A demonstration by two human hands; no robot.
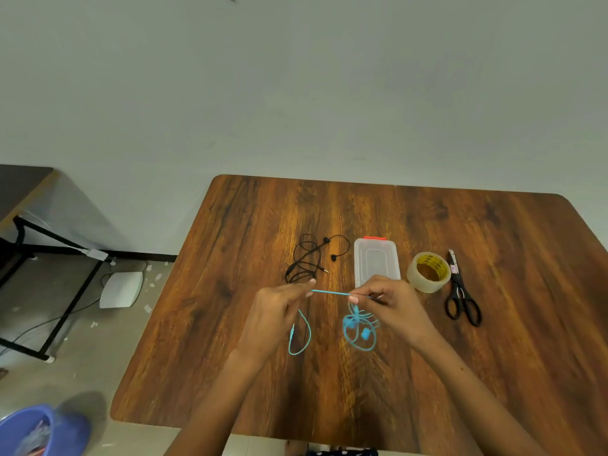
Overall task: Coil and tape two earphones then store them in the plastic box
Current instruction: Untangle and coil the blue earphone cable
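Both hands hold a blue earphone above the wooden table. My left hand pinches the cord, whose plug end hangs in a loop below it. My right hand pinches the same cord, stretched taut between the hands, with the earbuds dangling in loose loops underneath. A black earphone lies tangled on the table beyond my left hand. The clear plastic box with a red latch lies shut just beyond my right hand.
A roll of clear tape stands right of the box, with black scissors beside it. On the floor at left are a black-framed table, a white device and a blue bucket.
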